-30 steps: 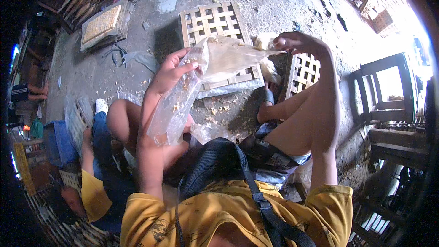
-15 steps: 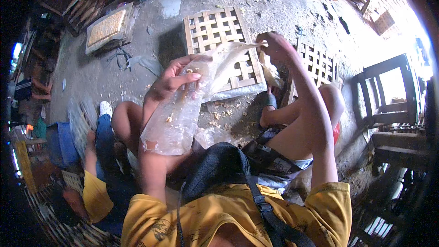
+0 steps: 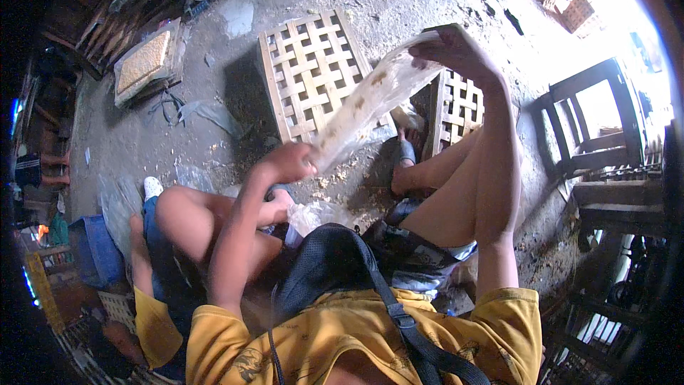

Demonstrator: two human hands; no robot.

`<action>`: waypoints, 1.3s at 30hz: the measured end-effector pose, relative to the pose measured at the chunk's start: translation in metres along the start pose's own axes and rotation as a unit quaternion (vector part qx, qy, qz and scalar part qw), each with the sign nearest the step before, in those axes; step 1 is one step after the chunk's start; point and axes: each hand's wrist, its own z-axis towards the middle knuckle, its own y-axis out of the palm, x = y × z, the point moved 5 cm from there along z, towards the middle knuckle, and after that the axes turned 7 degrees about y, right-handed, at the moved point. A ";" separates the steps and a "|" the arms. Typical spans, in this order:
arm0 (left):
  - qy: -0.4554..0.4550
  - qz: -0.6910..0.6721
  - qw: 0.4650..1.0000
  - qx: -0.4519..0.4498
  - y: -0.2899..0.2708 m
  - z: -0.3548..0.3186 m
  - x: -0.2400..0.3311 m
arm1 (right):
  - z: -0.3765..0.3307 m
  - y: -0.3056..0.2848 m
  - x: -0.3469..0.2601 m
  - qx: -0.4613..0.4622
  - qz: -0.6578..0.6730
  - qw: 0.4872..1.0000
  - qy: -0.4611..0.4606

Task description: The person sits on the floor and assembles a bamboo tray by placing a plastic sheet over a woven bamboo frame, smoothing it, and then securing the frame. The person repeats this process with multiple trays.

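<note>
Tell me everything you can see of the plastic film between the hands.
The plastic film is thin, whitish and see-through, wrinkled, with brownish bits on it. It stretches as a long diagonal band, its lower end gripped by the left hand, its upper end around the right hand's fingers. It overlaps the woven slatted panel in view; whether it's a bag is unclear.

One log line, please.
left hand: grips near end | right hand: grips far end | held: long translucent plastic strip | behind: pale rectangular woven-slat panel
</note>
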 end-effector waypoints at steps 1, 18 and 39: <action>-0.009 0.021 0.996 -0.081 0.015 0.005 0.009 | -0.004 0.008 -0.012 -0.002 -0.037 0.999 -0.009; 0.140 -0.402 0.869 0.251 -0.042 0.012 0.099 | 0.005 0.097 -0.064 -0.138 -0.175 0.974 -0.027; 0.149 -0.225 0.930 0.250 -0.024 0.023 0.097 | 0.012 0.101 -0.064 -0.097 -0.145 0.982 -0.073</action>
